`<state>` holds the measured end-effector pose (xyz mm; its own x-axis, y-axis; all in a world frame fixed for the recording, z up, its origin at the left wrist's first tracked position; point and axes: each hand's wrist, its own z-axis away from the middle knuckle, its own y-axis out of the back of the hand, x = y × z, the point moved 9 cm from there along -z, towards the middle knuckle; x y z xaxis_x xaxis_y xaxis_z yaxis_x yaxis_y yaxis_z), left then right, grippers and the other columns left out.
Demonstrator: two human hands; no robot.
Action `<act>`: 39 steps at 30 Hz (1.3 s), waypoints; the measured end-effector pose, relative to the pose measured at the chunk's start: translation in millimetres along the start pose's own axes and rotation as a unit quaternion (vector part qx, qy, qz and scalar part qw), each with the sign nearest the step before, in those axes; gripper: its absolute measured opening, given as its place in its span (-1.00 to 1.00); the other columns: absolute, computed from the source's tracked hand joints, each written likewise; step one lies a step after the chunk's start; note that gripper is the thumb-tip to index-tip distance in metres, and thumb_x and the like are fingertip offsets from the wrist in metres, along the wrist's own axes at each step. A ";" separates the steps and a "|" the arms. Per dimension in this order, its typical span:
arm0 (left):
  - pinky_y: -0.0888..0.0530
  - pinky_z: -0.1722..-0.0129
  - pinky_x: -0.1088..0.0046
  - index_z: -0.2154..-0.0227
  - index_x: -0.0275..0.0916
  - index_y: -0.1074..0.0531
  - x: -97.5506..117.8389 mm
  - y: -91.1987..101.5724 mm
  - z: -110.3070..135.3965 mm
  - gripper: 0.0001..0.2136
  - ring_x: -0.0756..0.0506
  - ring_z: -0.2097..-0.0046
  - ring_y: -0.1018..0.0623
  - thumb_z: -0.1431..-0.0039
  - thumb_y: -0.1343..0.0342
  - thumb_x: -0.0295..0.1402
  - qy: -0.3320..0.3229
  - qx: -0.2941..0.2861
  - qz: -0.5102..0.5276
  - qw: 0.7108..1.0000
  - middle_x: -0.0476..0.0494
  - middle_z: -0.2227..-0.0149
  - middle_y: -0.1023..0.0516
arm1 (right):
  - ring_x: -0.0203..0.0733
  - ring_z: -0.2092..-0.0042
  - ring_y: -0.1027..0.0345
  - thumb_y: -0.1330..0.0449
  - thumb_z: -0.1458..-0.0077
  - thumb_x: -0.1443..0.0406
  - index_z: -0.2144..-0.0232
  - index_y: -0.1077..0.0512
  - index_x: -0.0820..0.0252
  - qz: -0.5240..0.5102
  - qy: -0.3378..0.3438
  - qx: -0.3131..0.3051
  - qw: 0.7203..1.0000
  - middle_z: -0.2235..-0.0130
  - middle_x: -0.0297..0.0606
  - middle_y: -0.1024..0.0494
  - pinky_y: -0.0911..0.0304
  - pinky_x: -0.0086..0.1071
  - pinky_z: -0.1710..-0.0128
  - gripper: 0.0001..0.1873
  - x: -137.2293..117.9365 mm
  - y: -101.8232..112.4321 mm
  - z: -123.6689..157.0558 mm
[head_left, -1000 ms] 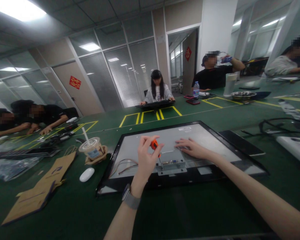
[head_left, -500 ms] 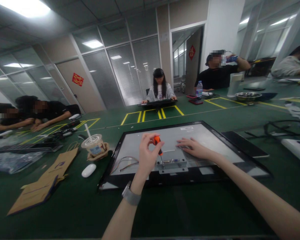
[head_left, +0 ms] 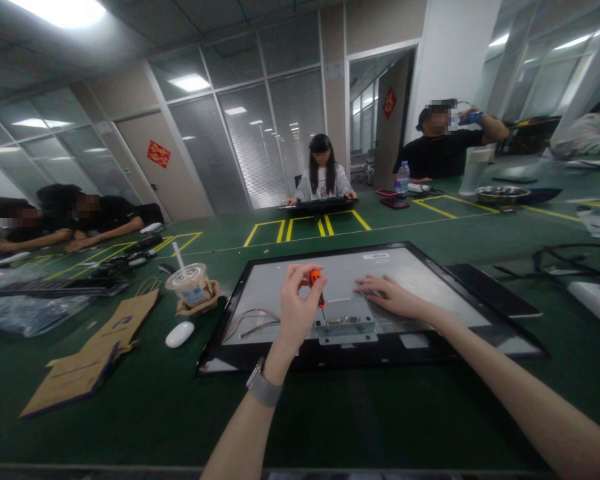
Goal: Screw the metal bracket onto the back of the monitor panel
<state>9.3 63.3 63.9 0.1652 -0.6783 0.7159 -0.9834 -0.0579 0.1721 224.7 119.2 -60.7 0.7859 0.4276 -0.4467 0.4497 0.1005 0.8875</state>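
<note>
My left hand (head_left: 299, 300) grips an orange and black screwdriver (head_left: 316, 277) by its handle, fingers pinched round the top. Its shaft points down at the left end of a metal bracket (head_left: 347, 339) with connector ports; whether the tip sits in a screw is too small to tell. The bracket lies near the close edge of a black-framed display panel (head_left: 420, 287), back side up. My right hand (head_left: 387, 295) lies flat on the panel's grey back, fingers spread. Thin cables (head_left: 253, 320) run over the panel's left part.
Left of the panel are a drink cup (head_left: 187, 283) in a carton holder, a white mouse-like object (head_left: 179, 335) and a flattened paper bag (head_left: 87, 360). A dark flat slab (head_left: 495, 290) lies right of it. Co-workers sit around the green table (head_left: 380, 413).
The view has shifted slightly, so everything sits a little further right. My left hand keeps the screwdriver at the bracket's left end, and my right hand stays flat on the panel.
</note>
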 end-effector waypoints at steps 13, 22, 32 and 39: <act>-0.42 0.27 0.48 0.29 -0.21 -0.49 4.8 2.4 1.5 -0.88 0.00 0.29 -0.41 -0.14 -0.13 -0.31 -0.023 0.011 -0.033 0.999 -0.08 0.30 -0.30 | 0.04 -0.30 0.07 0.08 -0.20 0.09 -0.08 -0.37 -0.07 -0.006 0.006 0.004 1.000 -0.25 -0.28 -0.24 0.33 0.16 -0.24 -0.54 3.0 -1.4 -0.8; -0.41 0.21 0.41 0.14 -0.24 -0.45 0.3 -1.8 4.3 -0.72 -0.04 0.27 -0.47 -0.31 0.16 -0.35 0.013 -0.022 0.056 0.998 -0.14 0.28 -0.45 | 0.01 -0.30 0.07 0.08 -0.20 0.10 -0.08 -0.37 -0.08 -0.002 0.003 0.005 1.000 -0.25 -0.30 -0.24 0.32 0.15 -0.24 -0.55 1.7 -1.0 0.0; -0.41 0.29 0.49 0.14 -0.20 -0.51 -8.5 6.0 0.1 -0.77 0.00 0.30 -0.43 -0.22 -0.03 -0.29 0.051 0.025 0.055 0.997 -0.11 0.28 -0.37 | 0.03 -0.30 0.07 0.08 -0.19 0.08 -0.07 -0.37 -0.09 -0.006 0.007 0.006 1.000 -0.25 -0.30 -0.25 0.33 0.16 -0.24 -0.54 1.0 0.4 0.2; -0.43 0.21 0.41 0.22 -0.27 -0.52 -13.1 1.8 0.4 -0.73 -0.06 0.23 -0.48 -0.24 0.05 -0.29 0.076 0.006 0.138 0.988 -0.18 0.26 -0.46 | 0.01 -0.30 0.07 0.08 -0.19 0.10 -0.07 -0.37 -0.08 0.003 0.003 0.005 1.000 -0.24 -0.30 -0.25 0.32 0.14 -0.24 -0.55 1.1 -0.3 -0.4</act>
<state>5.3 71.7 54.5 -0.0998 -0.5526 0.8275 -0.9933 0.1044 -0.0500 225.2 120.1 -61.4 0.7865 0.4335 -0.4399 0.4488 0.0881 0.8893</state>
